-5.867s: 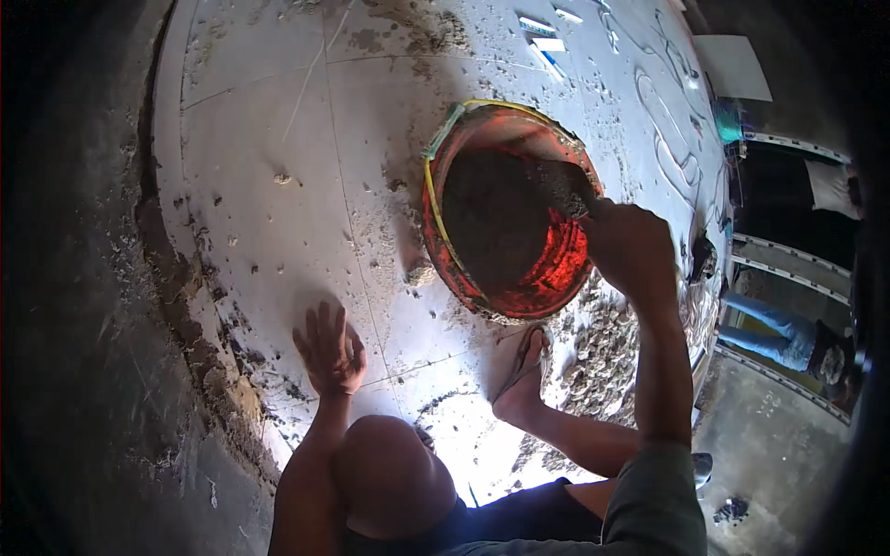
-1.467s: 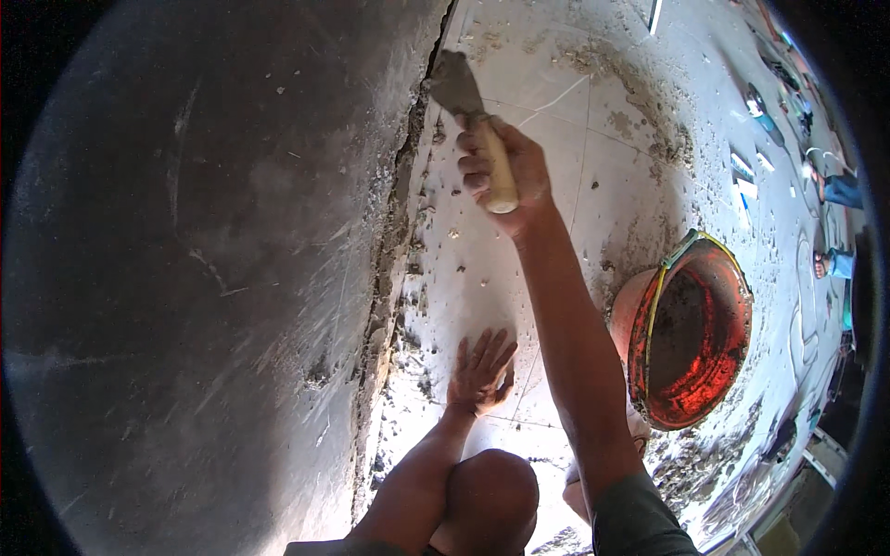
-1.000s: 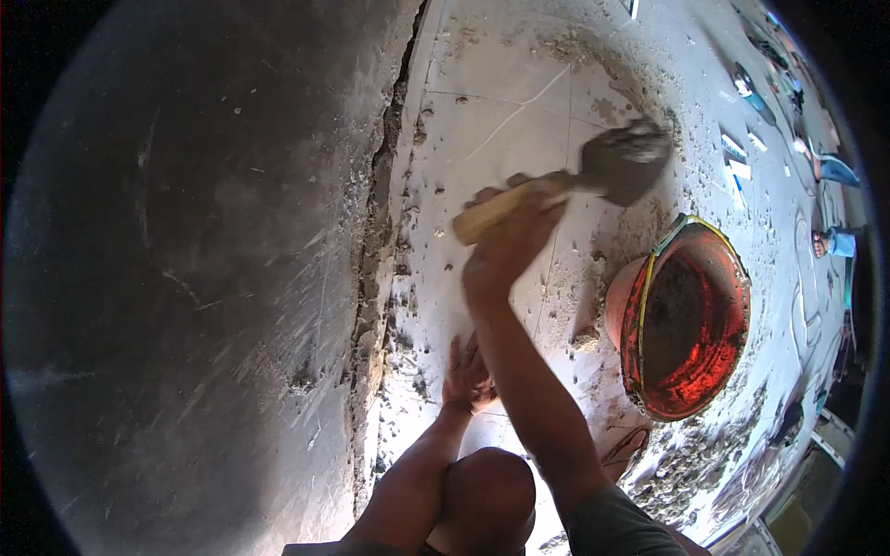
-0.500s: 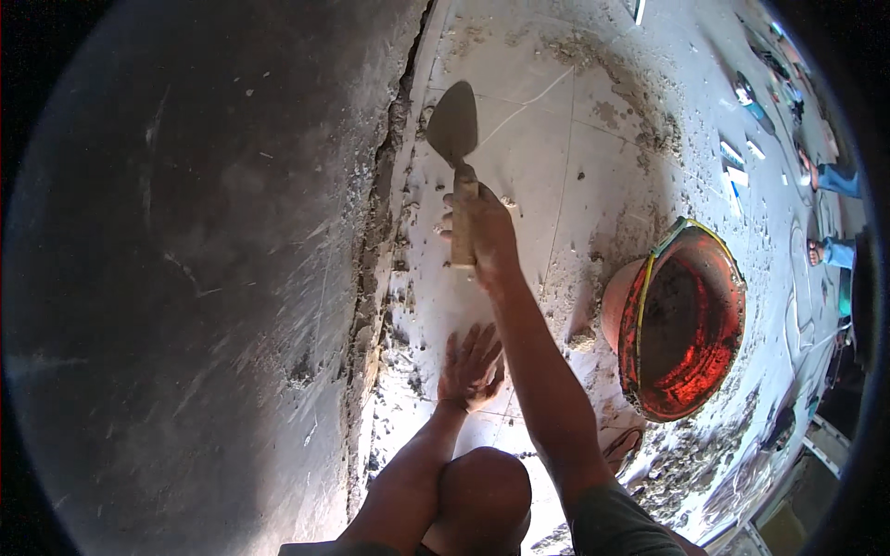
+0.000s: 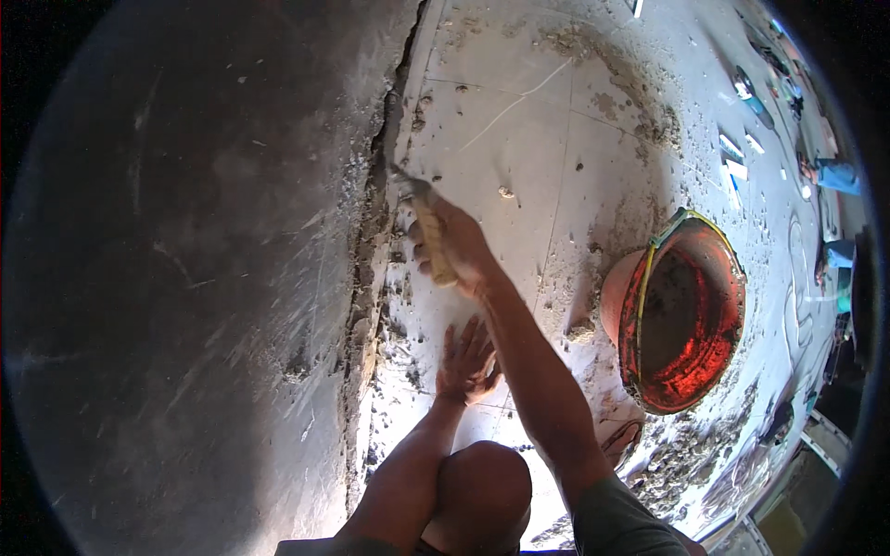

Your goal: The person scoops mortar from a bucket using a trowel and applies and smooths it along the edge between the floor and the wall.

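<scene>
My right hand [image 5: 456,243] is wrapped round the wooden handle of a trowel [image 5: 432,243]. Its blade is tilted nearly edge-on, with the tip at the crack [image 5: 378,171] between the dark grey wall surface and the pale tiled floor [image 5: 519,167]. Crumbs of mortar lie along this gap. Below the right hand, my left hand [image 5: 468,363] rests flat on the floor with its fingers spread, holding nothing. My knee [image 5: 484,496] is just behind it.
To the right stands an orange-red bucket [image 5: 626,301] with a yellow handle, its inside smeared with mortar. Loose rubble [image 5: 677,473] is scattered below it. Farther right lie a bottle-shaped blue object [image 5: 756,107] and white strips [image 5: 734,170]. Another person's legs [image 5: 837,176] show at the far right edge.
My right hand has moved left and slightly down, bringing the trowel from flat above the floor to tilted at the crack. My left hand has stayed in place.
</scene>
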Motion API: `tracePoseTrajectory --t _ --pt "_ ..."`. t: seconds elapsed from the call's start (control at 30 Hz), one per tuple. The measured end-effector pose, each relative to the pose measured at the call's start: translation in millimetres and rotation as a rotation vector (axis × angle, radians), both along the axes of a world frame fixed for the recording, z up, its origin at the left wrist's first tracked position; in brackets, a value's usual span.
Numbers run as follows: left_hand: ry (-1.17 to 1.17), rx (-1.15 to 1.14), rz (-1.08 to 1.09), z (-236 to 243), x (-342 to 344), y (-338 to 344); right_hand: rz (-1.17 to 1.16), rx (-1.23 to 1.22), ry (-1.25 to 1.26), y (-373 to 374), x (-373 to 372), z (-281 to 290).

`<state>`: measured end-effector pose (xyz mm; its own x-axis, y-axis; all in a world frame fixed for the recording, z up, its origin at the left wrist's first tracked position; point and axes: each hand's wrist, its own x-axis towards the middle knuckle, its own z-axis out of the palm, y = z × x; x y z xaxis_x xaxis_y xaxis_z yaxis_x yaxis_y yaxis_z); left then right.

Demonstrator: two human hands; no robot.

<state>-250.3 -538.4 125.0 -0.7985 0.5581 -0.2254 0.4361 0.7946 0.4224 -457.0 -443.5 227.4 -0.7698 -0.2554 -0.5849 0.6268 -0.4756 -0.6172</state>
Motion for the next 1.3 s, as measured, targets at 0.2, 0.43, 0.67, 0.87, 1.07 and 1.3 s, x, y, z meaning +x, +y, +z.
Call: tracePoseTrajectory --t 0.2,0.43,0.67,0.87,1.07,1.3 --pt "-0.111 -0.093 -0.053 -18.4 9.4 -7.0 -0.040 -0.383 0.013 -10.6 47.6 28.6" --pt "0.027 -0.025 -0.007 -17.9 9.0 8.9 -0.015 0.319 0.289 85.4 129.3 109.6" --pt "0.074 0.025 -0.001 2.4 -1.8 -2.7 0.243 1.584 -0.105 244.7 191.1 210.6" --pt "0.116 0.029 -0.007 -1.6 1.1 5.9 0.860 2.041 -0.142 302.5 214.3 162.2" --pt "0.110 0.007 -0.008 2.8 1.3 8.3 0.673 1.683 -0.251 312.2 225.0 116.5" --pt "0.150 -0.016 -0.031 -0.3 1.6 1.2 0.183 1.105 -0.365 302.1 262.8 134.7"
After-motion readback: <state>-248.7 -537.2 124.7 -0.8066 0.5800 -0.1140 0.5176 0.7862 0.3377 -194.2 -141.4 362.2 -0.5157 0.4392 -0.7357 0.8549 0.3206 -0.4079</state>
